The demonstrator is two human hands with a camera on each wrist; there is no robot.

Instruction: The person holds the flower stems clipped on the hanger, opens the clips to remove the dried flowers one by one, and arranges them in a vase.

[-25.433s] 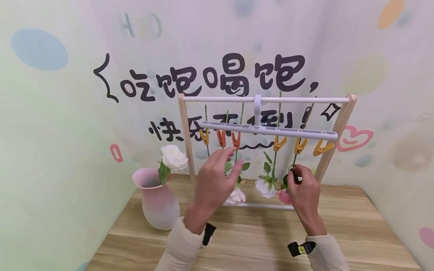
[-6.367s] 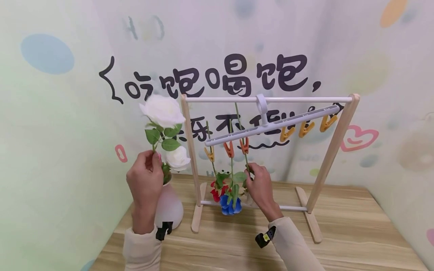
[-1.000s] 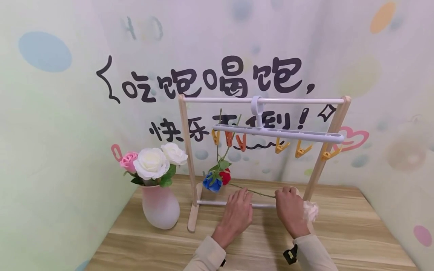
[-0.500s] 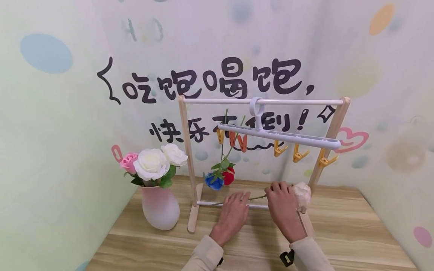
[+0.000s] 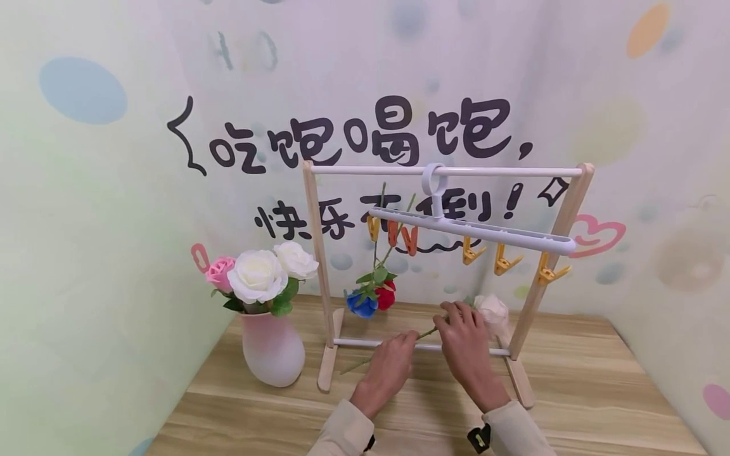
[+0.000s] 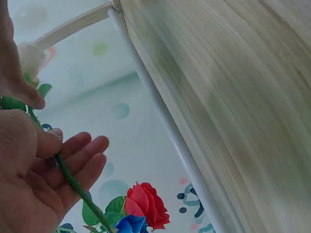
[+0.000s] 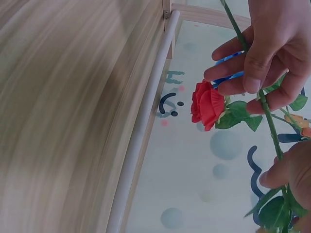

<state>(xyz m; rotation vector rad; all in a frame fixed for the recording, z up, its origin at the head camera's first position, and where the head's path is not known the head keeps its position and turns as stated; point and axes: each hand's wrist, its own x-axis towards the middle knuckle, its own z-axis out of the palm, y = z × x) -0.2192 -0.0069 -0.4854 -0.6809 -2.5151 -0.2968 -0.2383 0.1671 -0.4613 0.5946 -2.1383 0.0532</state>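
A pale pink-white rose (image 5: 492, 313) lies slanted low in front of the rack, its bloom to the right. My left hand (image 5: 389, 367) pinches its green stem (image 6: 73, 182) between thumb and fingers. Nearer the bloom, my right hand (image 5: 467, 345) grips the same stem, by the leaves (image 7: 274, 213). A blue rose (image 5: 362, 304) and a red rose (image 5: 385, 295) hang head down from a grey clip hanger (image 5: 473, 228). To the left, a pink-and-white vase (image 5: 272, 354) holds a pink rose (image 5: 221, 273) and two white roses (image 5: 258, 276).
A wooden rack (image 5: 564, 215) with white rods stands on the wood-grain table (image 5: 228, 418) and carries the hanger. Yellow clips (image 5: 503, 261) dangle bare on the hanger's right half, and an orange clip (image 5: 410, 240) is bare on the left. A printed wall is behind.
Over the longer span, pink and white roses went from hanger to vase, and the pale rose came off its clip. In the last second, both hands shifted slightly left and its bloom rose.
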